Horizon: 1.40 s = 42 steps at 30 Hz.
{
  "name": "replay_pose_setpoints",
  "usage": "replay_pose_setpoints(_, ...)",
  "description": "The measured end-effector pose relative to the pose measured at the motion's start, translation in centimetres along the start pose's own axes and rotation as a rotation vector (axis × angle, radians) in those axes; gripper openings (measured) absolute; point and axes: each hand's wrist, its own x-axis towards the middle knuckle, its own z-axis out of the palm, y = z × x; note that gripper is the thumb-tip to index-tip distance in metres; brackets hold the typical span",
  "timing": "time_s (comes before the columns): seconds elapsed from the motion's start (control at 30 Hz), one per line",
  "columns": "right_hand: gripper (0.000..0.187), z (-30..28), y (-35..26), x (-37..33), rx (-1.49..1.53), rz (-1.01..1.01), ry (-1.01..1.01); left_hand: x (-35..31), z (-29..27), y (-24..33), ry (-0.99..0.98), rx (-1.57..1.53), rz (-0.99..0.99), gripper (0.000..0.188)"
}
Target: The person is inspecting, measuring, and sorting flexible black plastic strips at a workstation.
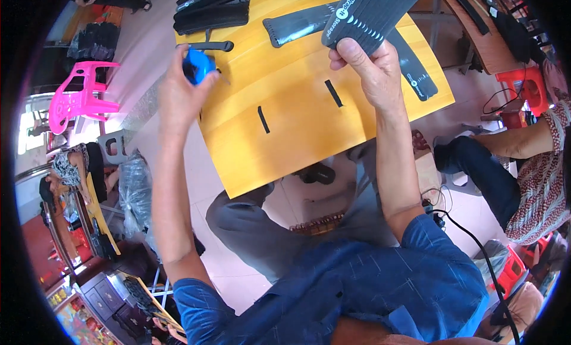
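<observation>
My left hand (180, 95) is closed around a small blue tool (199, 65) with a thin tip, near the table's left edge. The fingers hide part of the tool, so its exact kind is unclear. Raised over the right part of the yellow table (297, 149), my right hand (377, 74) grips a fanned stack of black straps (375, 15) with white print, thumb on top. Under and beside that stack lie another dark printed strap (300, 27) and a further one (419, 77). Two short black strips, one left (263, 119) and one right (333, 93), rest flat on the table.
A black strap with a rounded end (208, 46) lies by my left hand, below a pile of black straps (212, 11). A pink plastic chair (83, 98) stands at the left. Another person's arm and leg (488, 172) are close on the right, beside a hanging black cable (476, 241).
</observation>
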Motion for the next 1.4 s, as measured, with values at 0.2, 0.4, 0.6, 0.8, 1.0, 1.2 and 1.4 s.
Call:
replay_pose_setpoints(0.2, 0.021, -0.8, 1.4, 0.6, 0.004, 0.065, 0.03, 13.8, 6.1, 3.3, 0.005, 0.059, 0.213, 0.082)
replay_pose_setpoints(0.4, 0.019, -1.7, 1.1, 0.8, -0.052, 0.069, 0.035, 18.2, 12.1, 9.7, -0.145, 0.112, 0.008, 0.063)
replay_pose_setpoints(0.6, 0.015, -2.6, 1.3, 0.7, -0.145, 0.11, 0.017, 21.5, 16.7, 8.3, -0.25, 0.33, -0.046, 0.064)
replay_pose_setpoints(0.8, 0.011, -2.5, 1.8, 0.7, -0.086, 0.119, 0.012, 17.4, 16.4, 8.4, 0.214, 0.227, 0.305, 0.044)
replay_pose_setpoints(1.0, 0.013, -1.8, 2.0, 0.3, -0.159, 0.215, -0.059, 2.6, 6.3, 11.5, -0.177, -0.747, 0.256, 0.032)
replay_pose_setpoints(1.2, 0.017, 1.0, 0.8, -1.3, 0.006, 0.355, -0.397, -4.6, 3.6, 10.4, -0.156, -0.408, 0.345, 0.042)
replay_pose_setpoints(1.4, 0.021, 2.5, 2.5, -2.0, 0.037, 0.468, -0.601, -7.5, 2.7, 7.0, -0.244, -0.481, 0.408, 0.03)
